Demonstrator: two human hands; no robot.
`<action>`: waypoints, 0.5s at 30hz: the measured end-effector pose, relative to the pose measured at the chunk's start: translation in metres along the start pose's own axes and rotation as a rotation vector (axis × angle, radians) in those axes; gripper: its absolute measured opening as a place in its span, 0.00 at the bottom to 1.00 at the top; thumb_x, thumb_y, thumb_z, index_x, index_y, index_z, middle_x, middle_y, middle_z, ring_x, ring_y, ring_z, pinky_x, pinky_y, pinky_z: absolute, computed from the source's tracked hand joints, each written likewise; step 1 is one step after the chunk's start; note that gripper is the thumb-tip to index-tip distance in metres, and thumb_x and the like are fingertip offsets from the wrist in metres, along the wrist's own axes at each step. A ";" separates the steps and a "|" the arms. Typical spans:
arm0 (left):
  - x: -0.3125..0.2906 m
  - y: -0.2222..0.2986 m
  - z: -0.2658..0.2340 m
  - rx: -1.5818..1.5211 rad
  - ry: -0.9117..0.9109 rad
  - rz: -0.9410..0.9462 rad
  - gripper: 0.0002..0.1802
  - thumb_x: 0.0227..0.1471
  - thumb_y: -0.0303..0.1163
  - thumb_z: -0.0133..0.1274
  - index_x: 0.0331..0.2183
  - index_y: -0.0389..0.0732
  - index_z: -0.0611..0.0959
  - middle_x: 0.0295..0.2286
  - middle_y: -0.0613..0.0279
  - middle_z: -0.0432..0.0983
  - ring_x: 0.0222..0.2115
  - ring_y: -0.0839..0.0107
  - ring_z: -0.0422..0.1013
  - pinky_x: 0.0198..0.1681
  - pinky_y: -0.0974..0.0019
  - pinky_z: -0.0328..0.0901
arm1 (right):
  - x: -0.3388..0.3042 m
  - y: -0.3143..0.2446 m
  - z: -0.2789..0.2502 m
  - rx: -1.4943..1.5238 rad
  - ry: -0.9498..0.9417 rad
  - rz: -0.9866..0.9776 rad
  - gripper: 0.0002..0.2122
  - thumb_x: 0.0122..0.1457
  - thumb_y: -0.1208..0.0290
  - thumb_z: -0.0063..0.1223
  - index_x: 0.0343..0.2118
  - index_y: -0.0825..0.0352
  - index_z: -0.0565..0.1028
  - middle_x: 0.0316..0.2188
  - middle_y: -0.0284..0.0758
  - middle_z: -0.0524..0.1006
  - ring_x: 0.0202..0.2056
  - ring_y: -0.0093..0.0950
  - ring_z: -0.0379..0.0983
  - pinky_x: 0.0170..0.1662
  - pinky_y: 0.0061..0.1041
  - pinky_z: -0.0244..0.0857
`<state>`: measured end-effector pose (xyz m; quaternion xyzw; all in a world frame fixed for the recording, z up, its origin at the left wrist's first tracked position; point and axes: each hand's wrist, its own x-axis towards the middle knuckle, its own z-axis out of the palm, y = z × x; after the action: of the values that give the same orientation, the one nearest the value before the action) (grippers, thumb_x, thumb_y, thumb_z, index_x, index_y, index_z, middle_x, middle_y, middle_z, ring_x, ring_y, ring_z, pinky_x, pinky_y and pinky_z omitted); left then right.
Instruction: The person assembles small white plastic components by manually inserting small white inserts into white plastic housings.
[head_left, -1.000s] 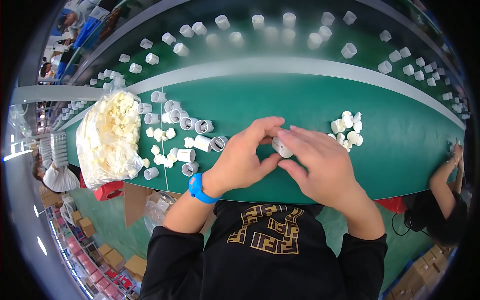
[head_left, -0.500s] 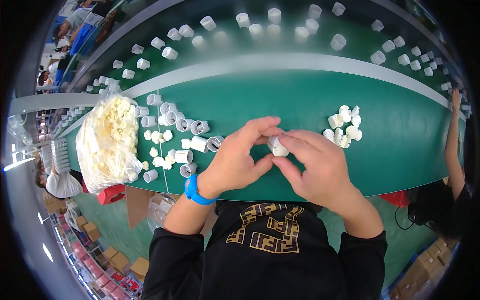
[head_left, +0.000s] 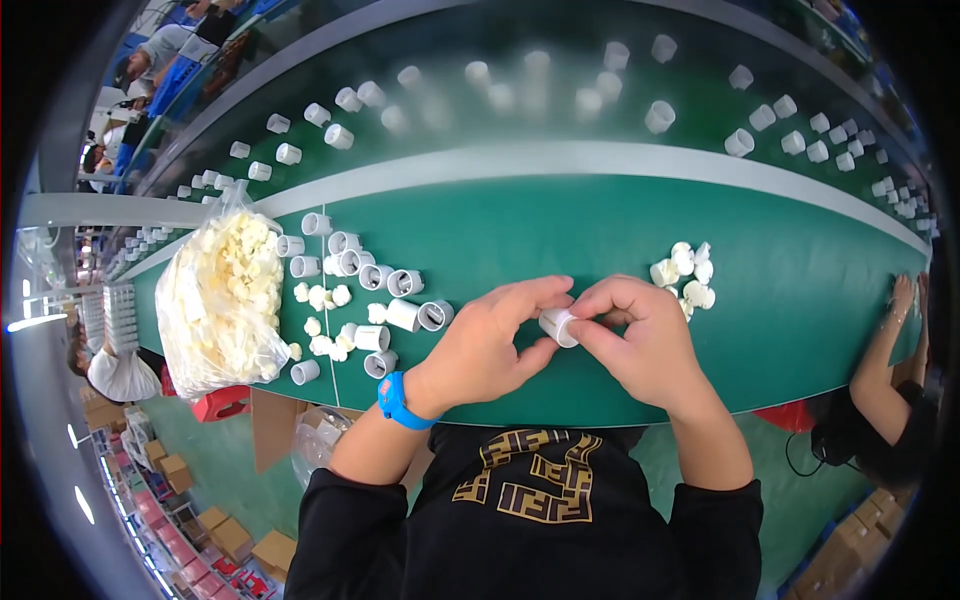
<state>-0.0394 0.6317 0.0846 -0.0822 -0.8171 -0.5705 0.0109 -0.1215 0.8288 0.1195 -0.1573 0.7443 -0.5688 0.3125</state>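
Over the green table, both hands meet at a small white cylinder (head_left: 557, 326). My left hand (head_left: 488, 342), with a blue wristband (head_left: 398, 404) below it, is closed round the cylinder's left side. At its right end, the thumb and fingers of my right hand (head_left: 645, 342) pinch the rim. Whether a smaller piece sits between those fingertips is hidden. Left of my left hand lie several white hollow cylinders (head_left: 404, 283), some with dark parts inside, and loose cream knobbly pieces (head_left: 320, 297). More cream pieces (head_left: 683, 258) lie beyond my right hand, partly covered by it.
A clear plastic bag (head_left: 222, 305) full of cream pieces stands at the left. Behind a pale rail (head_left: 600, 158), many white cylinders stand on a green belt (head_left: 440, 125). Another person's arm (head_left: 878, 350) reaches in at the right. A red stool (head_left: 220, 403) is below the table's left edge.
My right hand has turned from covering the cylinder's top to pinching its end, and the cylinder's side shows more. The whole view has shifted, so the table appears lower.
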 end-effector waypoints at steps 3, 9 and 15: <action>0.009 0.005 0.001 0.132 0.022 0.086 0.34 0.46 0.19 0.64 0.57 0.39 0.76 0.48 0.53 0.81 0.48 0.56 0.79 0.49 0.59 0.75 | 0.004 0.005 -0.003 -0.022 0.042 -0.069 0.04 0.56 0.83 0.63 0.32 0.73 0.76 0.36 0.35 0.79 0.34 0.23 0.80 0.37 0.21 0.73; 0.029 0.004 0.007 0.235 0.008 0.223 0.34 0.44 0.20 0.64 0.55 0.42 0.79 0.47 0.53 0.80 0.45 0.51 0.78 0.47 0.57 0.74 | 0.005 0.008 -0.009 -0.064 0.136 -0.062 0.06 0.56 0.76 0.64 0.30 0.71 0.77 0.33 0.39 0.80 0.31 0.29 0.80 0.35 0.26 0.74; 0.109 -0.017 0.004 0.302 0.025 0.295 0.24 0.45 0.20 0.58 0.48 0.38 0.80 0.42 0.49 0.78 0.44 0.48 0.76 0.48 0.55 0.72 | 0.023 0.010 -0.057 -0.515 0.501 -0.278 0.12 0.56 0.78 0.63 0.44 0.71 0.80 0.42 0.43 0.83 0.43 0.37 0.81 0.47 0.33 0.74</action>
<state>-0.1492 0.6426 0.0795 -0.1910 -0.8723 -0.4348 0.1167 -0.1741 0.8613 0.1122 -0.1860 0.8878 -0.4209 -0.0090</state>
